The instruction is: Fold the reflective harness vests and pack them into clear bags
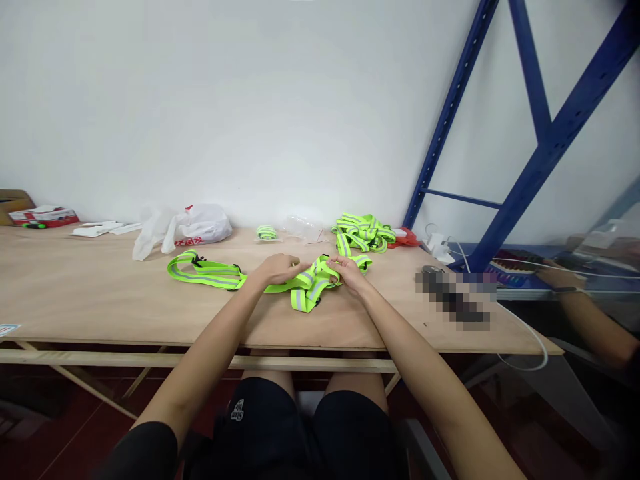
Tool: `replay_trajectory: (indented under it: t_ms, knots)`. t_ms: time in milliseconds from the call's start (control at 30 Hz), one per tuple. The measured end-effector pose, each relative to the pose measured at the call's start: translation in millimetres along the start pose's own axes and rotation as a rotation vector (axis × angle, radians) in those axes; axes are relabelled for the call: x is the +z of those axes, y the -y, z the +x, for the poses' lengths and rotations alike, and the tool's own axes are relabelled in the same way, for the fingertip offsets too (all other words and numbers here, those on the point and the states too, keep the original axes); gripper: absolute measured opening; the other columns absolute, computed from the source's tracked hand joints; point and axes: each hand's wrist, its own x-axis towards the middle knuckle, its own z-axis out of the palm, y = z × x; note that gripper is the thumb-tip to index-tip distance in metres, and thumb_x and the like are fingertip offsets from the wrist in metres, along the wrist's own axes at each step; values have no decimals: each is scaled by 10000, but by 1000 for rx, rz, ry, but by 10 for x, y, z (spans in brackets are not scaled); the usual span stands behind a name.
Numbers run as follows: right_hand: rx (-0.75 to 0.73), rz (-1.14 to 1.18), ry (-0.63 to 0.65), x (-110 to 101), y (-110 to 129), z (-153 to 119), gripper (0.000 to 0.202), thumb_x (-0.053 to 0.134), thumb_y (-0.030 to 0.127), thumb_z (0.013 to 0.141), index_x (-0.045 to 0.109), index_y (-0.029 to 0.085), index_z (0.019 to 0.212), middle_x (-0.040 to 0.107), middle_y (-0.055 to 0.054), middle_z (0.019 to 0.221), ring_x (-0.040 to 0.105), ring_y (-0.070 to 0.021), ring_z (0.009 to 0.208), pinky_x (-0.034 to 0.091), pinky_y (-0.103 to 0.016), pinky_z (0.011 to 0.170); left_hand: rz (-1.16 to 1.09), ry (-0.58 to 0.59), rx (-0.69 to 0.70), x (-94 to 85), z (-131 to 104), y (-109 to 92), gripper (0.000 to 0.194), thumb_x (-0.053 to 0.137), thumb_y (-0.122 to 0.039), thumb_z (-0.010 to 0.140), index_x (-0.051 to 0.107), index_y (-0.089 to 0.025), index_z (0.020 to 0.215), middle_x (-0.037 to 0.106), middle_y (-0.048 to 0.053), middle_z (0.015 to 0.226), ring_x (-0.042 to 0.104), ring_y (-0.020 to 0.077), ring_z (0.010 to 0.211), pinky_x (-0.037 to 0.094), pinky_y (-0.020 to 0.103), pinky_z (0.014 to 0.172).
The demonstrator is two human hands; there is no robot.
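Observation:
A neon yellow-green reflective strap with a grey stripe and black buckles lies loosely gathered on the wooden table. My left hand is closed over part of it, with the fingertips partly hidden. At the strap's right side, my right hand pinches a fold between thumb and fingers. A looped length of the strap, carrying black plastic adjusters, stretches out left of my left hand. Just behind my right hand rests a tangled pile of similar reflective straps.
Along the wall sit a white plastic bag, a small bagged strap roll and clear plastic packaging. Blue metal shelving rises on the right, near a white cable. Another person's arm reaches in at far right.

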Motion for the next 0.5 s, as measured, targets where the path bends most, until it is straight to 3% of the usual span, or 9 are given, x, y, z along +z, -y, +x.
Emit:
replay_trajectory:
  t_ms: [133, 267, 400, 500]
  knots:
    - [0, -30, 0, 20, 7, -17, 409, 846, 518, 619, 608, 214, 752, 583, 60, 569, 479, -99, 430, 389, -251, 453, 177, 84, 46, 43, 54, -160, 530, 564, -711, 769, 694, -198, 736, 696, 93, 729, 605, 249, 677, 342, 297, 622]
    - [-8, -52, -21, 27, 8, -17, 426, 845, 534, 603, 601, 219, 754, 582, 60, 555, 487, -109, 424, 391, -254, 446, 178, 152, 90, 79, 153, -174, 218, 692, -420, 662, 697, -202, 657, 654, 63, 636, 593, 247, 654, 344, 308, 644]
    - [-32, -76, -43, -1, 12, -5, 435, 837, 550, 607, 594, 220, 751, 545, 64, 540, 453, -101, 415, 390, -260, 445, -21, 153, 150, 50, 219, -70, 159, 604, -319, 676, 682, -181, 682, 592, 8, 602, 540, 202, 620, 348, 298, 635]
    - [-37, -83, -71, -30, 45, -7, 442, 815, 576, 628, 590, 226, 778, 504, 76, 546, 412, -90, 406, 387, -261, 448, -300, -6, 157, 17, 208, 57, 181, 546, -324, 713, 643, -171, 714, 592, -11, 684, 549, 187, 694, 387, 275, 652]
